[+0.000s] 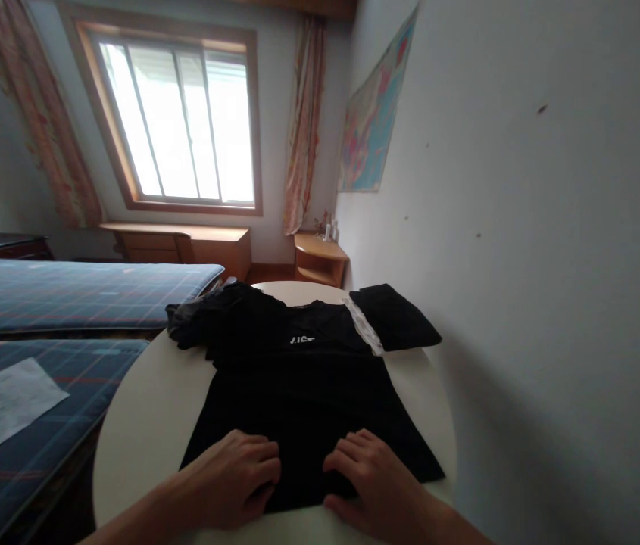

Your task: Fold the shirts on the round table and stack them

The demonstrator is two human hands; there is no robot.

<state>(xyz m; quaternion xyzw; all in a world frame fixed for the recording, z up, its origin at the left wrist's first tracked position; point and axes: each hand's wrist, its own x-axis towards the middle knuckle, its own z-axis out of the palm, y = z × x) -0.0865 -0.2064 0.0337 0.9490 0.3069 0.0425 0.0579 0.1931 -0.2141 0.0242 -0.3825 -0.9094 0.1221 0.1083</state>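
Note:
A black T-shirt with white lettering on its chest lies spread on the round table, its bottom edge toward me. My left hand rests at the left of this lower edge, fingers bent over the cloth and a gap showing between thumb and fingers. On the right part of the hem, my right hand touches the shirt, its fingers curved and its thumb apart from them. The cloth stays flat under both hands, without visible bunching. Fingertips are partly hidden on the left hand.
Dark crumpled clothing sits at the table's far left. A folded black cloth with a whitish strip lies far right. The pale round table stands between beds with plaid mattresses and a white wall.

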